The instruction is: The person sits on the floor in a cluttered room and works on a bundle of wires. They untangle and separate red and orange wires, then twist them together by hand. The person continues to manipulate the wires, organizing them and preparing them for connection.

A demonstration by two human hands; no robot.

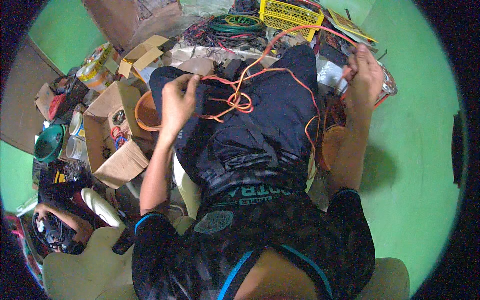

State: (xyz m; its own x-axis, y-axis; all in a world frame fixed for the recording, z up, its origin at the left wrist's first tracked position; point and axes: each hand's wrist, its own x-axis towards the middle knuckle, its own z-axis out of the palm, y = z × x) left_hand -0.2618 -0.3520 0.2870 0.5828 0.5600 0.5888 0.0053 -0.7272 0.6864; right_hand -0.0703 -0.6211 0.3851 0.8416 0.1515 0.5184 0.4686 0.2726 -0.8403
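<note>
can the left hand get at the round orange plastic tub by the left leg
Probably yes: the tub is near the left hand, no lid visible, though the fingers seem to pinch thin orange wire.

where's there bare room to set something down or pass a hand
The lap, between the orange wire and the shirt; a hand could probably pass between right forearm and green wall. Crowded: beyond the lap, cable coils and yellow crate; leftward, cardboard box and green basin.

The wire (311, 26) looks smooth and plastic-coated, the trousers (265, 127) cloth, the crate (287, 17) plastic.
</note>
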